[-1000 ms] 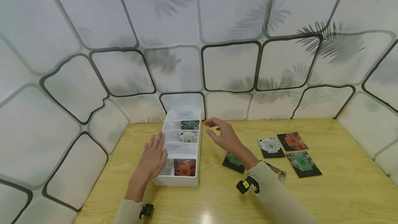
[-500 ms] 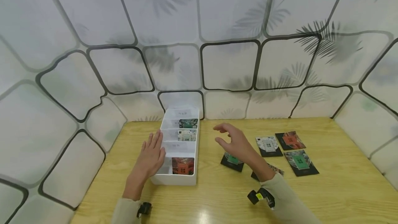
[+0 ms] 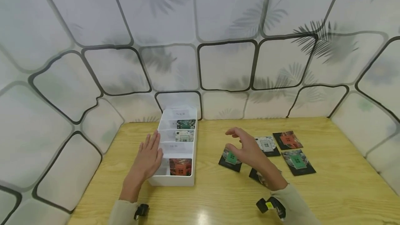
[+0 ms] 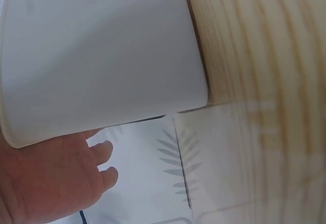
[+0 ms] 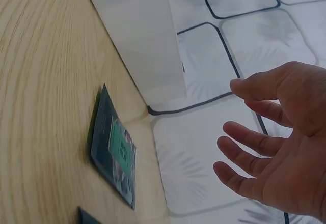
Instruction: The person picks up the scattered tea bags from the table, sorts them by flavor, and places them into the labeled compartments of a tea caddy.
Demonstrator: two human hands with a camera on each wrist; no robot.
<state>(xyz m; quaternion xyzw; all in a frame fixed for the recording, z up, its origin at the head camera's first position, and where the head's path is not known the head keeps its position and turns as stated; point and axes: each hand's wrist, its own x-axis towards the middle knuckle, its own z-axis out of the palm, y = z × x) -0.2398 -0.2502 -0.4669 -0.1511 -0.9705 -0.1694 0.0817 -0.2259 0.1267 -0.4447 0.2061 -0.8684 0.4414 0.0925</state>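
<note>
My left hand (image 3: 146,158) rests with straight fingers along the left side of a white box (image 3: 172,181) split into compartments. Inside the box, a red packet (image 3: 180,167) stands in the front compartment. Farther back are a white packet (image 3: 184,136) and a dark green one (image 3: 186,124). My right hand (image 3: 250,150) hovers over the table with loosely bent fingers and nothing between them, as the right wrist view also shows. Just below its thumb lies a black packet with a green label (image 5: 121,146). Another dark packet (image 3: 257,175) is partly hidden under the right forearm.
Right of the hand, a white-labelled packet (image 3: 268,146), a red-labelled packet (image 3: 288,140) and a green-labelled packet (image 3: 298,162) lie flat on the wooden table (image 3: 225,200). A patterned fabric wall (image 3: 225,65) rises behind the table's far edge.
My right hand has moved from beside the box to the right and slightly down, over the packets. The left hand stays at the box. The head view has shifted slightly.
</note>
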